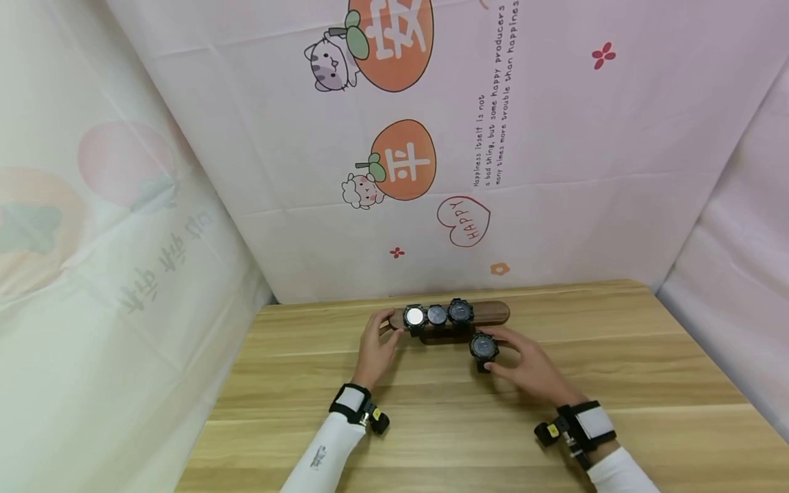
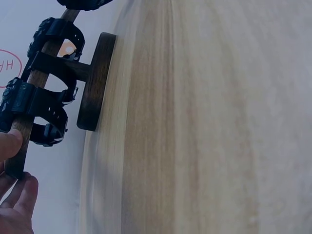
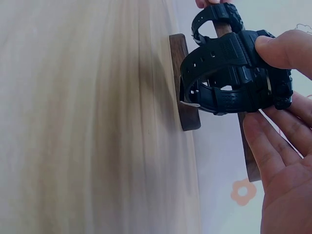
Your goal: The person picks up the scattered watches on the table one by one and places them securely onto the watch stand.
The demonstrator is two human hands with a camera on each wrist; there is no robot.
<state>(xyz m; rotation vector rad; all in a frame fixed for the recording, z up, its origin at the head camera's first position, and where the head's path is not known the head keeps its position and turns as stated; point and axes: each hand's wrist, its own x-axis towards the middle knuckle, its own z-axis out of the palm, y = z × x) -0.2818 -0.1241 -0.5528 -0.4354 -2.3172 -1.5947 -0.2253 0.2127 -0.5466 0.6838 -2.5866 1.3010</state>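
Note:
A dark wooden watch stand (image 1: 493,313) has a rounded horizontal bar over a flat base (image 2: 100,83). Three black watches hang round its bar: a bright-faced one (image 1: 415,316) nearest the left end, a smaller one (image 1: 437,315) beside it, then a chunky one (image 1: 459,311). My left hand (image 1: 376,346) grips the bar's left end between thumb and fingers. In my right hand (image 1: 530,363), thumb and fingers hold another chunky black watch (image 1: 483,347) by its case, in front of the bar's right half. Its strap is closed in a loop (image 3: 200,73), seen in the right wrist view.
The stand is near the back edge of a light wooden table (image 1: 431,424). Behind it rises a white printed cloth (image 1: 542,226), and another cloth hangs along the left side (image 1: 203,308). Both wrists wear black straps with small cameras (image 1: 379,422).

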